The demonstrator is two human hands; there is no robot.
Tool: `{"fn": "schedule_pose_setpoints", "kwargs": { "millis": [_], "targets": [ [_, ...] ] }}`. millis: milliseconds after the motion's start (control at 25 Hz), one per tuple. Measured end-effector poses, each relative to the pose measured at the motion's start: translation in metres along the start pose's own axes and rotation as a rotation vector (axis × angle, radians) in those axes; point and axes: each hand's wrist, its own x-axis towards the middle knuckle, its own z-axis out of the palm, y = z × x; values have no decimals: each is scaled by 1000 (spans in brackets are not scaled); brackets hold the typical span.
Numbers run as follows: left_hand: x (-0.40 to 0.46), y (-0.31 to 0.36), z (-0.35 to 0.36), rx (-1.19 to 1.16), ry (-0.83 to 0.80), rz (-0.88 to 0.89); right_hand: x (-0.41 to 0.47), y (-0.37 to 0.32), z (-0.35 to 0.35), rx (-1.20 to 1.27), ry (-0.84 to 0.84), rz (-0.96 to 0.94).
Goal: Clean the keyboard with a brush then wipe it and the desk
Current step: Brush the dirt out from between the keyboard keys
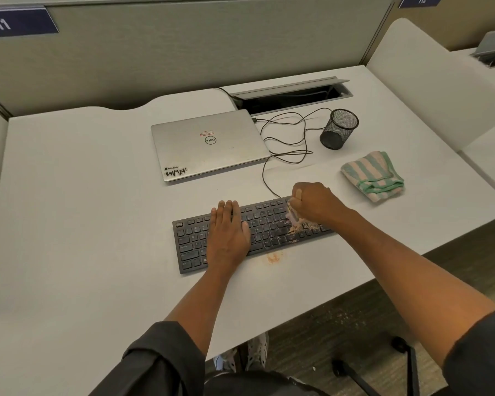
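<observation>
Brushing is the step in hand: your right hand (315, 202) is fisted round the brush (293, 217), bristles down on the right part of the keyboard (265, 228), where crumbs (300, 228) lie thick. Your left hand (228, 228) rests flat, fingers straight, on the keys to its left, steadying the board near the desk's (83, 195) front edge. Next, I judge, you need short strokes toward that edge; the striped cloth (373, 175) waits well apart, toward the right edge.
</observation>
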Motion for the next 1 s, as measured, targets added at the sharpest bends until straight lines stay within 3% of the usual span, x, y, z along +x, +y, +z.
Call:
{"fn": "schedule_pose_setpoints", "kwargs": {
  "millis": [160, 400, 600, 760, 1000],
  "targets": [
    [-1, 0, 1, -12, -2, -7, -2, -11, 18, 56, -102, -90],
    [-1, 0, -1, -16, 3, 1, 2, -8, 2, -39, -11, -71],
    [-1, -1, 1, -12, 3, -2, -5, -10, 11, 94, -185, -73],
    [-2, 1, 0, -18, 12, 6, 1, -13, 4, 91, -26, -101],
    [-1, 0, -1, -24, 5, 8, -5, -18, 4, 98, -305, -26]
  ]
}}
